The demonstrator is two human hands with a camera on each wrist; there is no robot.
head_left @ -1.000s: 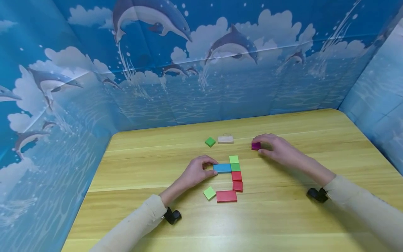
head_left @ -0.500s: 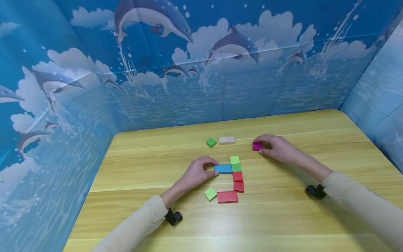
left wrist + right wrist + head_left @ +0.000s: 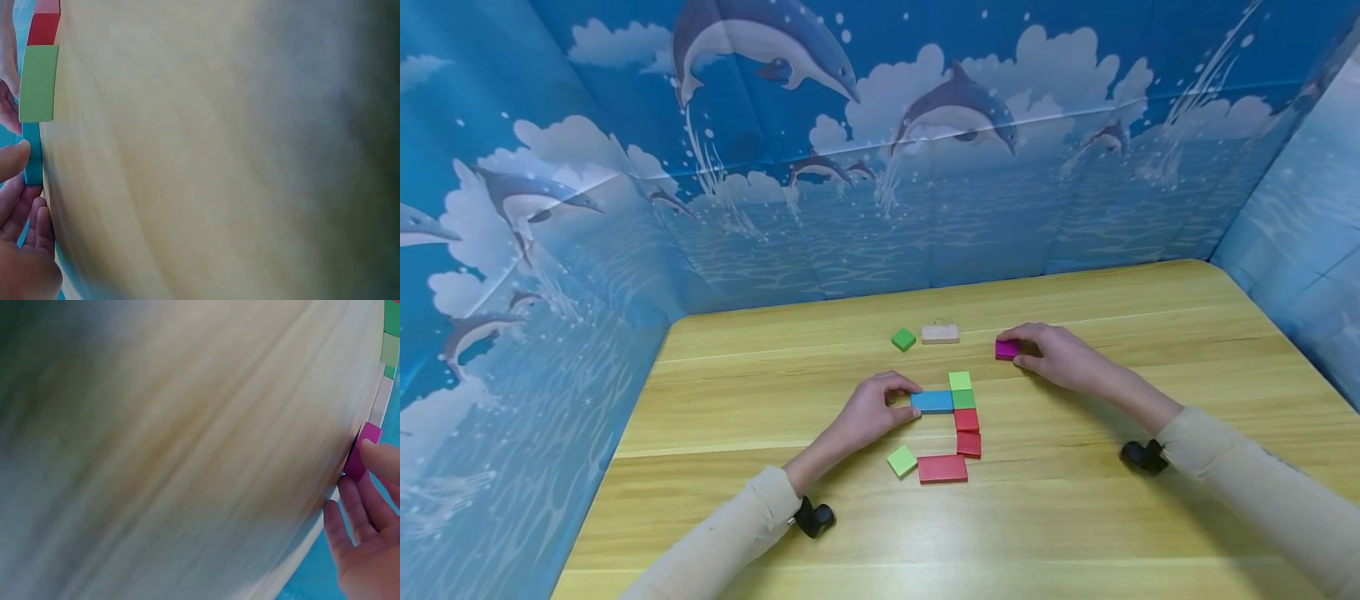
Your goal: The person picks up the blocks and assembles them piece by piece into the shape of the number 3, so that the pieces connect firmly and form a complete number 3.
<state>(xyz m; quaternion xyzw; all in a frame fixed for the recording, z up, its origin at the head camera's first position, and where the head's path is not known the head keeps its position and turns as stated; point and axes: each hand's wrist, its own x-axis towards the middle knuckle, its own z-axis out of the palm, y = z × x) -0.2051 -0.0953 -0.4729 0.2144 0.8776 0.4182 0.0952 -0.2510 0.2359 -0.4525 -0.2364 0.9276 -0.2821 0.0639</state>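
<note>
My left hand (image 3: 867, 410) pinches the left end of a flat blue block (image 3: 934, 402), thumb on the near side and fingers on the far side. The blue block's right end meets a green block (image 3: 963, 399) in a short column. Above that green piece is a light green block (image 3: 959, 381); below it come two red blocks (image 3: 967, 420), the lower slightly askew. Farther right, my right hand (image 3: 1060, 354) pinches a magenta block (image 3: 1007, 350) between thumb and fingers. In the right wrist view the magenta block (image 3: 362, 452) sits low, at the tabletop.
Behind the column lie a green block (image 3: 903, 339), turned cornerwise, and a pale wooden block (image 3: 940, 334). Nearer the person are a tilted light green block (image 3: 902, 462) and a longer red block (image 3: 943, 469). A dolphin-print curtain (image 3: 925, 225) borders the wooden table (image 3: 737, 375).
My right hand has shifted slightly left over the last half second, with the magenta block in its grip. The left hand and the blue block have stayed put.
</note>
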